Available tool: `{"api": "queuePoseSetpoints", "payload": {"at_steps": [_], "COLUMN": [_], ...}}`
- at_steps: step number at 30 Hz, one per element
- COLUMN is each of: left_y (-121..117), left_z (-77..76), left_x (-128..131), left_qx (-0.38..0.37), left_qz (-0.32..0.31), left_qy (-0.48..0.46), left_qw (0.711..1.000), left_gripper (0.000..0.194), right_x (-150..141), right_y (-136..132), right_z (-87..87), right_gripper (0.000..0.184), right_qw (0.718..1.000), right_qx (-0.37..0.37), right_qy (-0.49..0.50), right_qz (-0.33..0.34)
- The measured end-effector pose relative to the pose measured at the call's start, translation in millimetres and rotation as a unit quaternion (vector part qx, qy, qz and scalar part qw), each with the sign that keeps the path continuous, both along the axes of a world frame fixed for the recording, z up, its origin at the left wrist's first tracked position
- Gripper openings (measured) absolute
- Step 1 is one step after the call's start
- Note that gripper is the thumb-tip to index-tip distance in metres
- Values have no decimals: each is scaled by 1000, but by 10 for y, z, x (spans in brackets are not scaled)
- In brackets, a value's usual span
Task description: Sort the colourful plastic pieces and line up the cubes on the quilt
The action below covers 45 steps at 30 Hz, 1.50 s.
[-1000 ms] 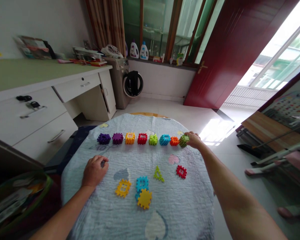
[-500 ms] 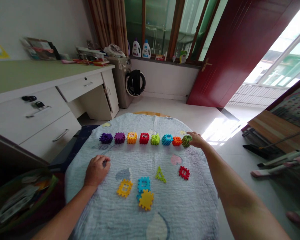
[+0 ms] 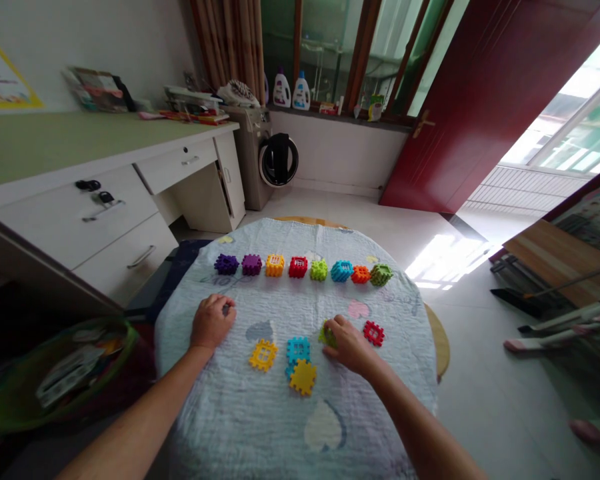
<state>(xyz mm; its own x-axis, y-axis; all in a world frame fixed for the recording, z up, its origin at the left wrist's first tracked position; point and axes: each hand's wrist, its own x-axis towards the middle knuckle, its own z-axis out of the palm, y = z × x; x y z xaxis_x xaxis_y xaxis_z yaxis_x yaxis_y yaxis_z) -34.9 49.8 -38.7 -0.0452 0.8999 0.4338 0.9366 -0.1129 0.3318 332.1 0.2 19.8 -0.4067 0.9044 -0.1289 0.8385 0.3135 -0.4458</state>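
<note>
A row of several plastic puzzle cubes lies across the far side of the cloth-covered round table (image 3: 230, 413), from a purple cube (image 3: 227, 264) on the left to a green cube (image 3: 381, 274) on the right. Nearer me lie flat pieces: yellow (image 3: 263, 355), blue (image 3: 298, 348), another yellow (image 3: 303, 377) and red (image 3: 374, 333). My right hand (image 3: 347, 343) rests over the green triangular piece (image 3: 326, 334), fingers curled on it. My left hand (image 3: 211, 323) sits curled on the cloth at the left, with something small and dark under its fingers.
A white desk with drawers (image 3: 105, 213) stands to the left. A green basket (image 3: 55, 380) sits on the floor beside the table. A washing machine (image 3: 265, 160) is at the back. A red door (image 3: 480, 100) and folded racks (image 3: 555, 300) are to the right.
My right hand left the green cube at the right end of the row and came back to the green triangular piece. The view shifted slightly. My left hand stayed put.
</note>
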Motion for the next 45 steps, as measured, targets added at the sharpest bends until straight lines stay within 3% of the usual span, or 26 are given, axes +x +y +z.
{"api": "queuePoseSetpoints", "payload": {"at_steps": [4,11,16,20,25,28,32,35,39,45], "left_y": [0,8,2,-4,-9,-11,-13,-21,-37,-37], "left_z": [10,11,18,34,42,49,68,88,104,79], "left_x": [8,10,16,24,25,24,31,45,58,48], "left_qx": [0,5,2,-1,-7,-9,-9,-11,-10,-21], "left_qz": [-2,-2,-2,0,0,-2,1,6,11,6], "left_qy": [-3,-4,-10,-12,-14,-15,-19,-24,-32,-40], "left_qw": [1000,1000,1000,1000,1000,1000,1000,1000,999,999], "left_gripper": [14,13,13,13,13,13,13,11,11,12], "right_x": [-64,77,170,126,5,-67,-224,-360,-461,-456], "right_y": [24,346,402,320,361,533,933,1263,1572,1798], "right_z": [-16,98,-58,-112,-65,75,361,516,568,543], "right_gripper": [26,34,50,50,29,29,29,31,32,32], "right_qw": [999,998,994,999,999,999,986,973,964,965], "right_qx": [15,-26,69,41,-13,13,96,99,84,63], "right_qy": [-4,44,26,14,-27,-42,-59,-116,-190,-210], "right_qz": [-28,-23,-82,-9,24,-10,-123,-171,-167,-146]}}
